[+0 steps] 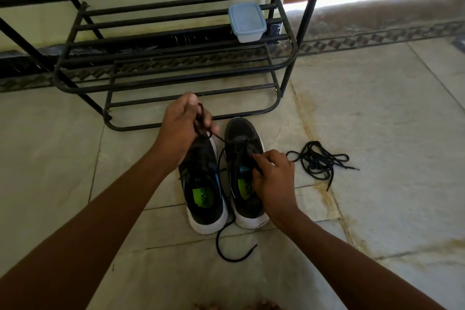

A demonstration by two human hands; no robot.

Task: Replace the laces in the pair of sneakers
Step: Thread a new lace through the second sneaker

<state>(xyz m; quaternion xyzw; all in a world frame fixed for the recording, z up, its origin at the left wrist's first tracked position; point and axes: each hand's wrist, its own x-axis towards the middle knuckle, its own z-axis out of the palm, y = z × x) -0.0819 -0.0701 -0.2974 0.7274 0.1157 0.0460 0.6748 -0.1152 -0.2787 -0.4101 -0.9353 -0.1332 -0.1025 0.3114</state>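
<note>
While the two black sneakers stand side by side on the tiled floor [364, 113], toes toward the shoe rack [176, 68], a black lace [221, 211] is being worked at the right sneaker [242, 173]. That lace is gathered in the left hand [180, 131], fingers curled round a bunched loop, held up above the toe of the left sneaker [203, 199], probably so slack is kept clear of the eyelets. From that grip the lace runs down and across to the right sneaker's eyelet row, where it is pinched by the right hand [273, 178] between thumb and fingertips, just over the tongue; which eyelet cannot be told. Below the right-hand grip, a free end trails between the heels and curls onto the floor toward the person. Whether this lace is going in or coming out cannot be told. Well apart to the right of the right hand, a loose lace bundle [318, 163] lies in a tangle, seemingly set aside within reach. A lidded plastic container [247, 22] sits on the rack, far beyond both grips.
</note>
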